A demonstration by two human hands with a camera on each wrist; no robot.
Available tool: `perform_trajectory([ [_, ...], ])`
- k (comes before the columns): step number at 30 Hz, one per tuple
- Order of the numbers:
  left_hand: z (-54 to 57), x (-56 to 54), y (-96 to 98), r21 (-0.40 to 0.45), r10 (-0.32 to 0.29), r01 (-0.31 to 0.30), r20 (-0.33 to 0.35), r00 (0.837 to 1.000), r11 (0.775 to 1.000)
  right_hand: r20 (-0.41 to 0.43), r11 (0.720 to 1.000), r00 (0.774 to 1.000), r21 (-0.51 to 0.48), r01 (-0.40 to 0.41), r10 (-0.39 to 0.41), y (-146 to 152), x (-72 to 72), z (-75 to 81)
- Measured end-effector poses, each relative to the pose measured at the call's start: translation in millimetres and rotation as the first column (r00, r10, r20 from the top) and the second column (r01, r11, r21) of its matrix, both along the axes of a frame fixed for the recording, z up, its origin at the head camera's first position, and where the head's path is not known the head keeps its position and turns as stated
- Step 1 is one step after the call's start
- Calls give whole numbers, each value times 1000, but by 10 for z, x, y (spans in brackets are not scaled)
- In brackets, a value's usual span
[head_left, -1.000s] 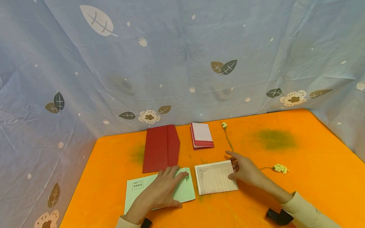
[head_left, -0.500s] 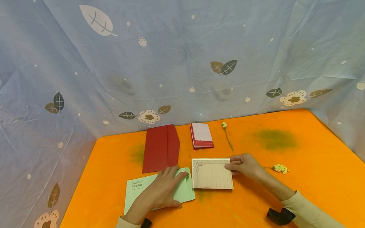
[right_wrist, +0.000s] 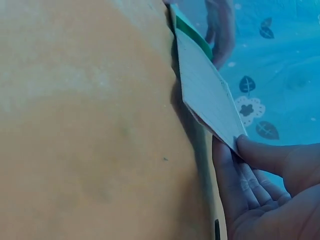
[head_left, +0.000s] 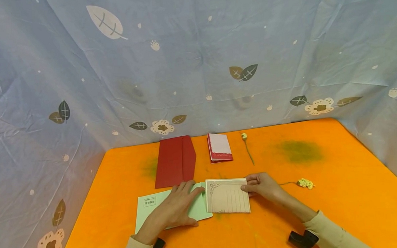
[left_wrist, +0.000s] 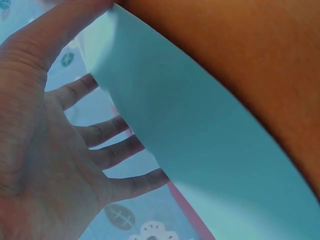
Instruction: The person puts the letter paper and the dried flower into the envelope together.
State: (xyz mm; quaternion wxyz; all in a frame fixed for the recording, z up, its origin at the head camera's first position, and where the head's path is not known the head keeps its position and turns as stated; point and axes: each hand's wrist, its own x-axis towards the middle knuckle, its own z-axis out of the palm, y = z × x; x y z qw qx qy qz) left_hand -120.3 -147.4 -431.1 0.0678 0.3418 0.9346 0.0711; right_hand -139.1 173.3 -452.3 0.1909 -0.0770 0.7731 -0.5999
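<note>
My right hand point(head_left: 265, 187) pinches the right edge of a cream card point(head_left: 228, 196), thumb on top and fingers beneath. The card has printed lines and a scrolled corner. Its left edge overlaps the open end of a pale green envelope point(head_left: 200, 208) in the head view. Spread fingers of my left hand point(head_left: 175, 205) rest on that envelope, thumb near its front edge. In the left wrist view the left fingertips touch the edge of the envelope point(left_wrist: 185, 115). From the right wrist, the card point(right_wrist: 205, 80) appears tilted, its far end against the green envelope point(right_wrist: 192, 35).
A red envelope point(head_left: 169, 161) lies behind the green one. A folded white and red card point(head_left: 219, 147) sits at the back, beside a yellow flower on a green stem point(head_left: 248, 149). Another yellow flower point(head_left: 305, 183) is right of my right hand. Patterned cloth point(head_left: 196, 65) surrounds the orange table point(head_left: 344, 151).
My right hand has taken hold of the cream card and moved it left, up to the green envelope's open end. The left hand has stayed in place.
</note>
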Motion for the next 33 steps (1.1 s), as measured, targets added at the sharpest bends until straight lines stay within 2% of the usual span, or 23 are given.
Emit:
perform_trajectory([
  [5,-4,-2,2,3,-1,1,-2,1000,1000,-15,1000,1000,29,-9,9,-5,18,-21],
  [15,-19,-4,2,17,10,-10,2,1000,1000,-30,997,999,70,23,-21,-69,31,-28],
  [20,-6,-1,1,15,7,-7,3,1000,1000,-51,999,998,41,-33,35,-99,5,-14],
  [26,-9,-3,9,9,8,-8,8,1000,1000,34,995,995,-44,-94,96,-145,-30,-27],
  [33,2,-10,10,4,9,-9,15,1000,1000,88,999,996,-44,-5,9,-205,-41,-32],
])
